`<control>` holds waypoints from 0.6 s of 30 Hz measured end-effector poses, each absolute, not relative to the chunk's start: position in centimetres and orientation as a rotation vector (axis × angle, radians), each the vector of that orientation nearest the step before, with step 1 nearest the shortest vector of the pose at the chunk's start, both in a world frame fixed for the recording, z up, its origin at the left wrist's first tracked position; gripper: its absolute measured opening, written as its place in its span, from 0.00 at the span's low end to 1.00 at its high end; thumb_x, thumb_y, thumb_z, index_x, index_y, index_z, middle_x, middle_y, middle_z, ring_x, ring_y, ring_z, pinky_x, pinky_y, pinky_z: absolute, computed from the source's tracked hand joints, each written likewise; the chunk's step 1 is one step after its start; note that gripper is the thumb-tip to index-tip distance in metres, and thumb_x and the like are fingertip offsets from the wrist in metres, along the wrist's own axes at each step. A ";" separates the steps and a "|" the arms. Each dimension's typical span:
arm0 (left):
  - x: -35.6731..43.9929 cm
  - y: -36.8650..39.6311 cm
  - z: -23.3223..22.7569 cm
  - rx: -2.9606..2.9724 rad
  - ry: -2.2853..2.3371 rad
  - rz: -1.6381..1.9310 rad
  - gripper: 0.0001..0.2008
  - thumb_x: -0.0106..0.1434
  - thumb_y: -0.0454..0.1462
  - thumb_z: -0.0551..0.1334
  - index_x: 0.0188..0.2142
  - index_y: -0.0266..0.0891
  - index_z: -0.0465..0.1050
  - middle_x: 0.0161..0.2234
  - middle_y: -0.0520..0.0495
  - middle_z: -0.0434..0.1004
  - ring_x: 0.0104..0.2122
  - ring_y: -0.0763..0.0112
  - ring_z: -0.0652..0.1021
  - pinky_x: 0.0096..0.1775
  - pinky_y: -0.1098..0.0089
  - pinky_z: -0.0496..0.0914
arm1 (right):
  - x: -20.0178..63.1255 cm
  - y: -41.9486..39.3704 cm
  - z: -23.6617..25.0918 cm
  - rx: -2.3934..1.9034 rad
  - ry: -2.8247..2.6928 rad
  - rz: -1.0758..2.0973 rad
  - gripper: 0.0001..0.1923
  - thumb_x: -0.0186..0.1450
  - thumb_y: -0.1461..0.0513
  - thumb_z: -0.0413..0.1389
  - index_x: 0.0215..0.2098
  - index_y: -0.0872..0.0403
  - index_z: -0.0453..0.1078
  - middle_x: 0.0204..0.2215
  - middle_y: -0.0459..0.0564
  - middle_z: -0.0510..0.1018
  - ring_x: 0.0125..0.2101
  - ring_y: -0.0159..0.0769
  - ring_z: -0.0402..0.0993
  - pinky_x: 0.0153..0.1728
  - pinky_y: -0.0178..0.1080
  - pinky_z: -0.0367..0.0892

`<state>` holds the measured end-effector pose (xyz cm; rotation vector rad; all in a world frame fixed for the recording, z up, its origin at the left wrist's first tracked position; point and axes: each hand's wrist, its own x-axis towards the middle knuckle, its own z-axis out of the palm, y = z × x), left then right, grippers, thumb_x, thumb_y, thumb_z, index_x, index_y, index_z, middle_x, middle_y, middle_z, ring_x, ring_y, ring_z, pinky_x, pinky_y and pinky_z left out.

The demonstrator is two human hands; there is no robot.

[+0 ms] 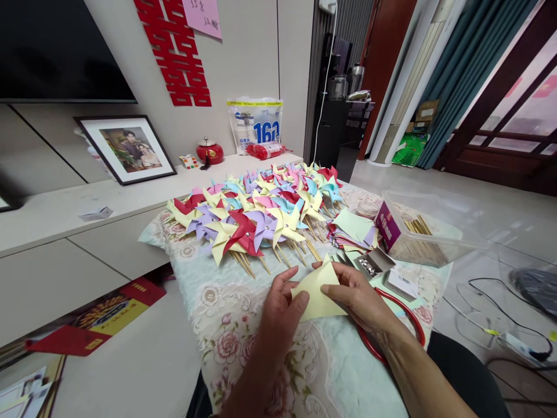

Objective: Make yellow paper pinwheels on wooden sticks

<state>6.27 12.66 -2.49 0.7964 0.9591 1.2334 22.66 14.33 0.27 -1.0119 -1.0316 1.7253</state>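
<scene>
The yellow paper [319, 293] is held just above the table [226, 325], low in the middle of the view, with both hands on it. It is pinched at its left edge by the left hand [281, 307], whose fingers [289, 278] are closed on the sheet, and it is gripped at its top right side by the right hand [361, 302], whose fingers are also closed on it. The sheet is already folded up to a point at the top. Under the right wrist a red ring-shaped thing [404, 313] is seen lying on the flowered cloth; what it is cannot be told. Just behind the hands a small open box of shiny pins [369, 266] is found, and a stack of cut paper squares [352, 229] lies near it. A clear box of wooden sticks [420, 232] stands to the right. Farther back the table is covered with a big heap of finished pinwheels [261, 209] in red, yellow, blue, pink and purple. The fold could be made crooked if one hand slips, because the paper is thin and is held in the air. The paper could also be torn if it is pulled too hard. The pin box could be knocked over by the right hand, since it sits so close.
</scene>
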 end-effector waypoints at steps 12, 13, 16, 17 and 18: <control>6.2 12.7 -1.9 0.654 0.875 1.239 0.26 0.49 0.38 0.74 0.46 0.34 0.73 0.35 0.42 0.85 0.31 0.59 0.83 0.36 0.63 0.76 | 22.2 14.4 0.0 -0.917 -1.088 1.794 0.22 0.57 0.63 0.66 0.50 0.56 0.76 0.39 0.53 0.85 0.35 0.41 0.81 0.37 0.40 0.71; 6.1 12.7 -2.0 0.670 0.896 1.240 0.25 0.49 0.37 0.74 0.46 0.34 0.73 0.35 0.42 0.85 0.31 0.59 0.83 0.36 0.63 0.76 | 22.2 14.4 0.0 -0.928 -1.063 1.778 0.23 0.56 0.62 0.68 0.50 0.57 0.75 0.39 0.53 0.85 0.35 0.41 0.81 0.37 0.40 0.71; 6.1 12.9 -2.7 0.751 0.984 1.224 0.23 0.49 0.37 0.73 0.45 0.35 0.73 0.35 0.43 0.85 0.31 0.60 0.82 0.35 0.64 0.76 | 22.1 14.5 -0.2 -1.022 -0.960 1.694 0.30 0.52 0.60 0.71 0.52 0.56 0.72 0.37 0.52 0.85 0.33 0.39 0.80 0.35 0.40 0.72; 6.1 12.9 -2.9 0.783 1.008 1.210 0.23 0.49 0.37 0.73 0.44 0.35 0.73 0.35 0.43 0.85 0.31 0.59 0.82 0.35 0.64 0.76 | 22.0 14.5 -0.2 -1.060 -0.931 1.666 0.32 0.51 0.60 0.72 0.53 0.57 0.71 0.35 0.51 0.85 0.31 0.38 0.80 0.34 0.39 0.72; 6.1 13.0 -3.1 0.810 1.022 1.194 0.22 0.49 0.37 0.73 0.44 0.35 0.74 0.34 0.43 0.85 0.31 0.59 0.82 0.34 0.64 0.76 | 22.0 14.5 -0.2 -1.091 -0.912 1.642 0.34 0.50 0.60 0.72 0.54 0.57 0.70 0.33 0.50 0.84 0.29 0.37 0.79 0.33 0.39 0.72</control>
